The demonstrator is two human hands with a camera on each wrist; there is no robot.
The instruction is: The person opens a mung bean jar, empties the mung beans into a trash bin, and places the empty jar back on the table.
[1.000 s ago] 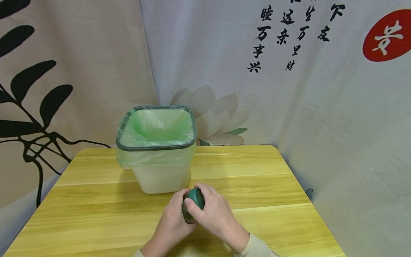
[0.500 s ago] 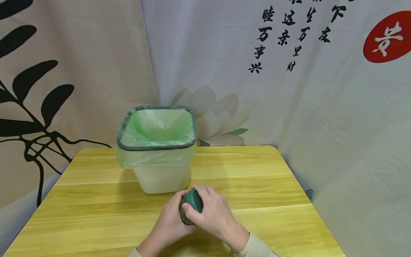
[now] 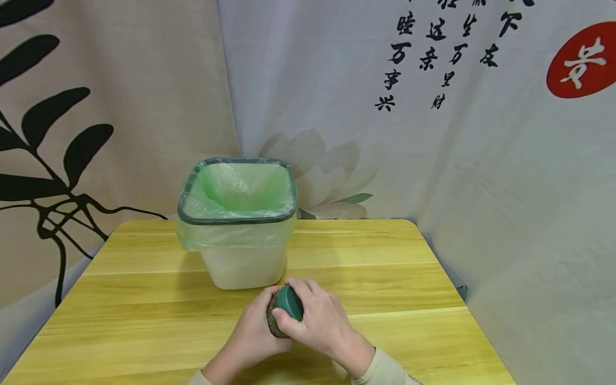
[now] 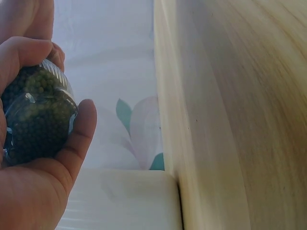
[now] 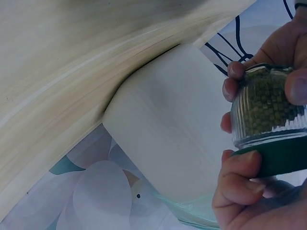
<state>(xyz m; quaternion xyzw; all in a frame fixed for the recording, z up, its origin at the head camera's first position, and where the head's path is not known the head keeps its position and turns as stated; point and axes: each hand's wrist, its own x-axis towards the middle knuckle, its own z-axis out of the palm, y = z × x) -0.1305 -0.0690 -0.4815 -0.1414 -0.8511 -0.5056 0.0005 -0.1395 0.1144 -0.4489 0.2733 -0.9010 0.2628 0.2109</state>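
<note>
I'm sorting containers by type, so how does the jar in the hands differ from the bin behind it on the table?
The jar is small, clear and full of green beans; the bin is far larger, white and opaque. The jar carries a green lid, gripped by the right hand, with the left hand round its body; the bin stands open-topped, lined with a green bag. The jar is tilted, the bin upright.

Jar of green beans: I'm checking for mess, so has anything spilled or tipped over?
Nothing stands out. The jar is held in both hands, left hand round the body, right hand on the green lid. No beans lie on the table, and the bin stands upright.
</note>
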